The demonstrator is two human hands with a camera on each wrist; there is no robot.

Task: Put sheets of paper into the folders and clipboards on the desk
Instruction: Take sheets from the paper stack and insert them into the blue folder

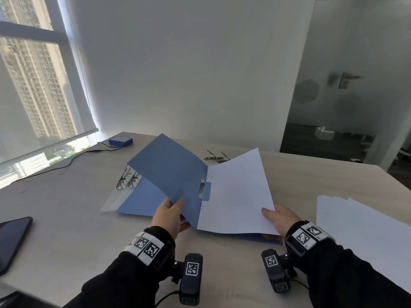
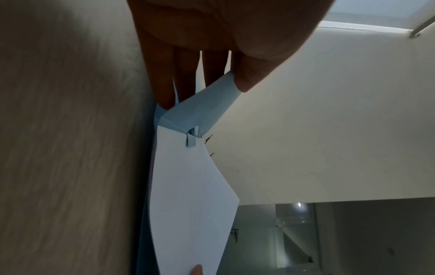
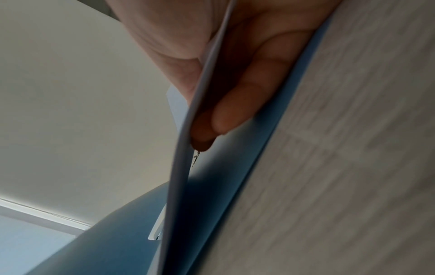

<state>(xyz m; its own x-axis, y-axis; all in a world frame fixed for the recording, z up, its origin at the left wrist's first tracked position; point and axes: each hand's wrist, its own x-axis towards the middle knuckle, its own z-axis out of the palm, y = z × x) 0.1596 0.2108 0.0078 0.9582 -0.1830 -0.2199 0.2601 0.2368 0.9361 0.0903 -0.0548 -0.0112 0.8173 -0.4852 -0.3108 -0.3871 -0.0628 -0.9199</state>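
Note:
A blue folder point(image 1: 138, 204) lies on the desk with its front cover point(image 1: 171, 172) raised. My left hand point(image 1: 178, 211) pinches the cover's near edge, thumb on top, and holds it up. In the left wrist view the fingers point(image 2: 186, 81) sit behind the cover point(image 2: 207, 106). A white sheet point(image 1: 238, 192) slants into the folder's opening from the right, its left edge under the cover. My right hand point(image 1: 270, 215) pinches its near right corner. The right wrist view has the thumb on one side of the sheet point(image 3: 186, 148) and the fingers point(image 3: 235, 111) on the other, above the folder's back panel point(image 3: 237, 176).
A stack of white paper point(image 1: 355, 230) lies at the right edge of the desk point(image 1: 66, 196). Clear clipboards with metal clips point(image 1: 129, 181) lie partly under the folder. Loose metal clips point(image 1: 215, 156) sit behind it. A blue box point(image 1: 120, 141) with a cable and a dark tablet point(image 1: 11, 238) are on the left.

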